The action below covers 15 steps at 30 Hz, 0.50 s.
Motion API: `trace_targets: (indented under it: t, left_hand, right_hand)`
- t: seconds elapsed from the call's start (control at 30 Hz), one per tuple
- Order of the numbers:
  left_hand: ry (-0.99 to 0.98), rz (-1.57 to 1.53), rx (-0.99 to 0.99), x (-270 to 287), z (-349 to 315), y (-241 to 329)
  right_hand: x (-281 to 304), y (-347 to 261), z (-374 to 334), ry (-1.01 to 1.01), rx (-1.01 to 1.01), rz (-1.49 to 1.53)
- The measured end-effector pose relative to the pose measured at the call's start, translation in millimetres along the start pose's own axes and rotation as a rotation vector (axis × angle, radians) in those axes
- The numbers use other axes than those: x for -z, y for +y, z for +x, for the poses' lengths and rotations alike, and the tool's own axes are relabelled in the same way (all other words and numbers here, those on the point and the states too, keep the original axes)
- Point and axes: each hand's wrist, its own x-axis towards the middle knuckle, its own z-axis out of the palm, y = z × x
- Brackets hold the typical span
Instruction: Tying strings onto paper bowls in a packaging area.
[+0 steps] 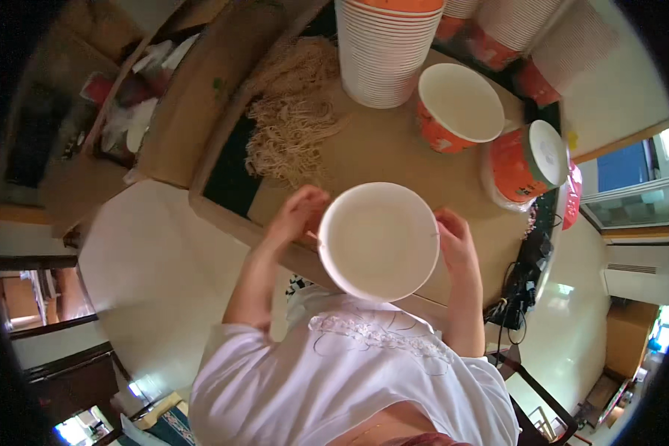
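Observation:
A white-lined paper bucket (pixel 379 241), its round mouth turned up toward me, is held close in front of my chest. My left hand (pixel 299 217) is closed at its left side, fingers curled by the rim. On the opposite side my right hand (pixel 456 236) grips the wall, with fingers partly hidden behind it. Small light marks show at the rim beside each hand; I cannot tell whether they are cord ends. Beyond my left hand, a loose heap of beige cords (pixel 293 137) lies on the brown tabletop (pixel 372 145).
A tall stack of paper buckets (pixel 388 56) stands at the far side. To its right are an upright orange-and-white bucket (pixel 461 108) and an orange one (pixel 524 167) with its white base showing. Black cables (pixel 519 297) lie at the right edge. A cardboard box (pixel 193 104) stands left.

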Motion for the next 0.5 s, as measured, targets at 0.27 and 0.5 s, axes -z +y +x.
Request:
trace_targets:
  t: [0.27,0.5]
  left_hand:
    - [-0.219,0.083,-0.092,-31,-70,22]
    - [-0.131,0.041,-0.703,-113,-28,112]
  right_hand:
    - [-12,-39,-24,-0.073,-0.004,-0.135]
    - [27,-137,-42,0.192,0.576,0.193]
